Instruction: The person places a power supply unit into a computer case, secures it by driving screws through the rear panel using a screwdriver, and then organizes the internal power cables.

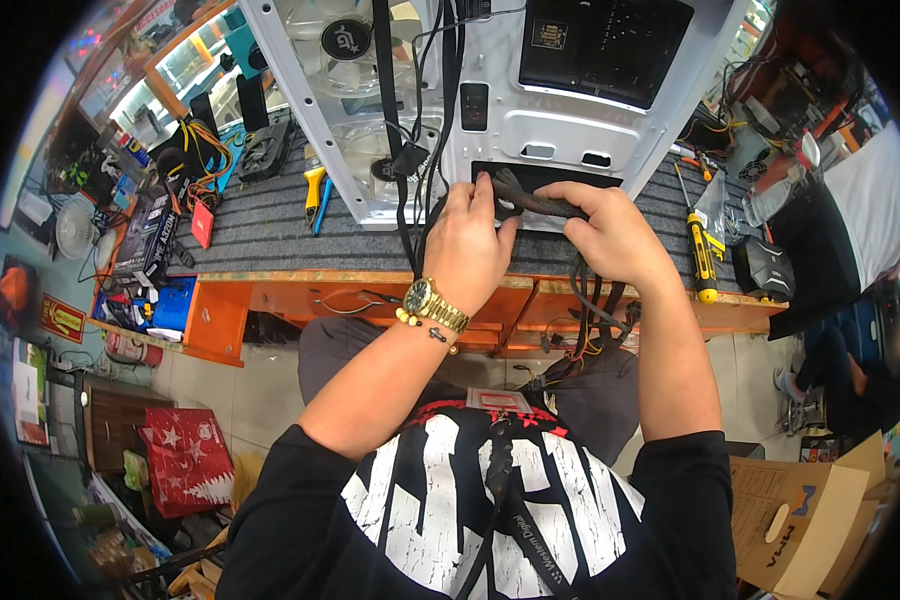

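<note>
A white computer case (440, 205) stands on the bench in front of me, its open side facing me. Across the dark slot at its bottom runs a thick bundle of black cables (540, 203). My right hand (615, 235) pinches this bundle between thumb and fingers. On the left end of the same bundle, at the slot, my left hand (470, 240) has its fingers and thumb closed; part of that grip is hidden. Loose cable ends (590, 300) dangle below my right hand over the bench edge. Black flat cables (388, 90) hang down the case past my left hand.
Clear fans (342, 45) are mounted in the case's left part. A yellow-handled brush (314, 185) lies left of it, near a graphics card (266, 150). To the right are a yellow-black screwdriver (703, 262) and a black box-shaped device (763, 268). A cardboard box (795, 520) stands on the floor.
</note>
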{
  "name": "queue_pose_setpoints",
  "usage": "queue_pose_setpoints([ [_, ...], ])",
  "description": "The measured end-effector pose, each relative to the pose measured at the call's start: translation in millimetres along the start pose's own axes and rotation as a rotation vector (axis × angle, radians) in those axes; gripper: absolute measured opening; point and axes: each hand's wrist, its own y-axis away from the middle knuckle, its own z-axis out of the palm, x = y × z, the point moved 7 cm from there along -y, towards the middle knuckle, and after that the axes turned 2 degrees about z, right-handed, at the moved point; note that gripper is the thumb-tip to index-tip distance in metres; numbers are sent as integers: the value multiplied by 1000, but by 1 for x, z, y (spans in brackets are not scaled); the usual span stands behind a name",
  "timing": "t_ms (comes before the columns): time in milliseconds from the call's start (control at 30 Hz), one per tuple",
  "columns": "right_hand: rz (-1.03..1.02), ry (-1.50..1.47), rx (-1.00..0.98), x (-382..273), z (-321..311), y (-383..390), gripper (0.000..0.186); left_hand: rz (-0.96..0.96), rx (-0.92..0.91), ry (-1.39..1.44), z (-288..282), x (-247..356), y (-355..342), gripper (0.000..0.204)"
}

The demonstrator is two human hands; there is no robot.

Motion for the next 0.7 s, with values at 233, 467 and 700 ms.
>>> queue_pose_setpoints([
  [233, -2, -40, -40, -14, 1, 3, 68, 138, 169, 17, 2, -3, 5, 58],
  [467, 95, -14, -176, -16, 17, 2, 78, 13, 3, -25, 17, -10, -1, 63],
  [700, 88, 120, -170, -18, 23, 2, 84, 19, 82, 142, 2, -15, 20, 60],
])
